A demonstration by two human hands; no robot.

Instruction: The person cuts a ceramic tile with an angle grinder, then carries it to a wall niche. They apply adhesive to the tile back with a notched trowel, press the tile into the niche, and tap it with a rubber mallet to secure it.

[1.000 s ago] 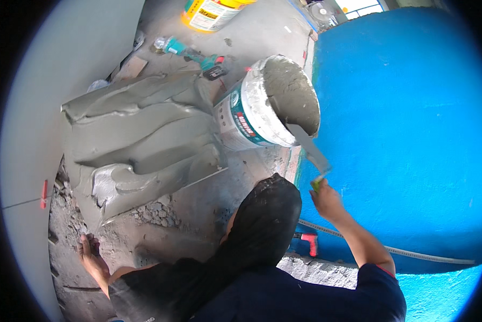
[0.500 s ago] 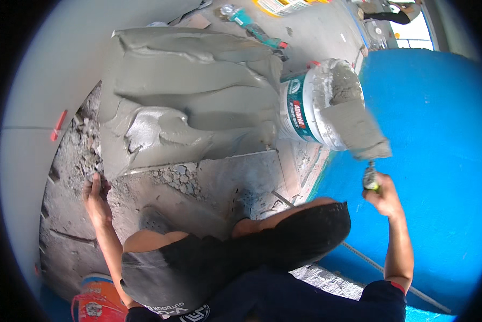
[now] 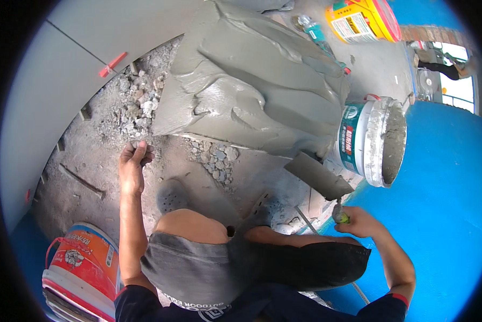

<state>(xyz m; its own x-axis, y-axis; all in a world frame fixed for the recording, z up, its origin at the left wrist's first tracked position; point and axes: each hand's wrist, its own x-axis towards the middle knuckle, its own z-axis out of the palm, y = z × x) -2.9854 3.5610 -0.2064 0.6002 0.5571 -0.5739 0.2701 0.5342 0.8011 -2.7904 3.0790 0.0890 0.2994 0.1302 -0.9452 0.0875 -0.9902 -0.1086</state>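
Right hand (image 3: 357, 222) gripped the trowel (image 3: 319, 177); left hand (image 3: 132, 167) curled, contents unclear. Grey mortar (image 3: 292, 94) likely wanted shallow, steady strokes.

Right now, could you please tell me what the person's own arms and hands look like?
The left hand and right hand are ungloved. Both forearms are bare, below short, dark navy sleeves; the right one has red edging.
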